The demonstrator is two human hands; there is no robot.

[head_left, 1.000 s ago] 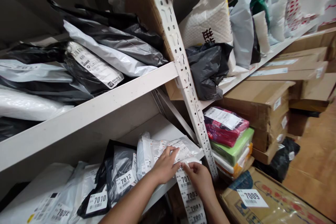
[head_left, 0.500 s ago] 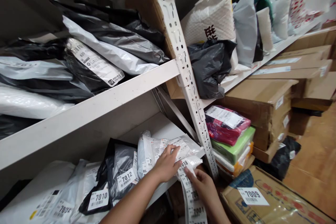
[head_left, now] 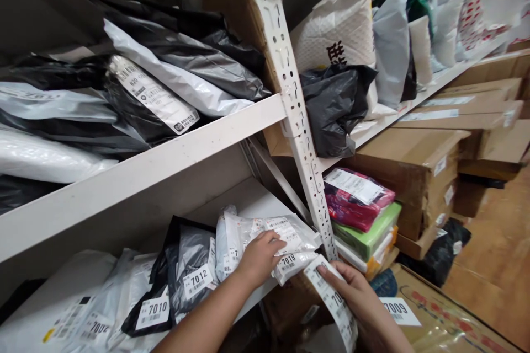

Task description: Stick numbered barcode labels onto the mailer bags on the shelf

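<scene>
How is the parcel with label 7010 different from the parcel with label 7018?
Parcel 7010 is black; parcel 7018 is white or clear. Parcel 7010 lies untouched, left of the hands; parcel 7018 lies under the left hand, at the shelf's right end. Both are soft bags with white numbered labels on the lower shelf.

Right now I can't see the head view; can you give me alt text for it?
The left hand presses on a white parcel labelled 7018 on the lower shelf, while the right hand holds a strip of numbered labels beside it. Other bagged parcels marked 7010 and 7012 lie to the left.
</scene>
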